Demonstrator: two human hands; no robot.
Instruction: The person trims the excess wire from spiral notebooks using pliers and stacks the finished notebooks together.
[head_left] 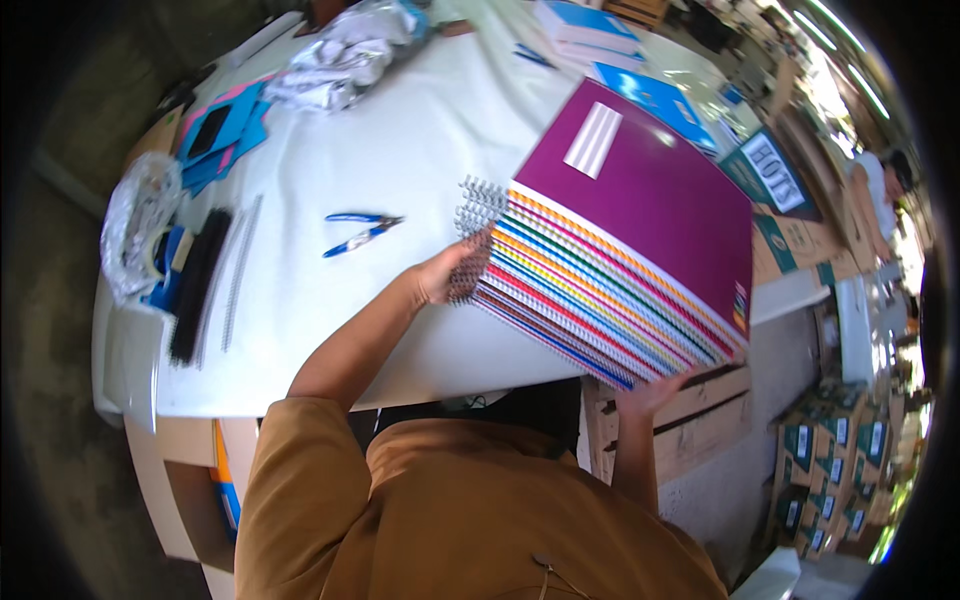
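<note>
Between my hands is a thick, tilted stack of spiral-bound notebooks (pixel 640 180), a purple cover with a pale striped label on top. Their coloured bindings face me in many bands. My left hand (pixel 440 277) grips the stack's left end, where a bunch of coil ends (pixel 482 198) juts out; some of its fingers are hidden behind the coils. At the near right corner my right hand (pixel 650 394) holds the stack from below, its fingers partly covered. Blue-handled cutting pliers (pixel 362 234) lie on the white table left of the stack, their handles spread.
Black binding coils (pixel 200 285) and a tape dispenser (pixel 168 268) lie at the table's left. Behind them are blue sheets (pixel 225 140) with a dark phone (pixel 208 130). Crumpled silvery plastic (pixel 345 55) and more blue-covered books (pixel 590 35) sit farther back. Cartons (pixel 830 460) are piled at right; a person (pixel 876 195) is beyond.
</note>
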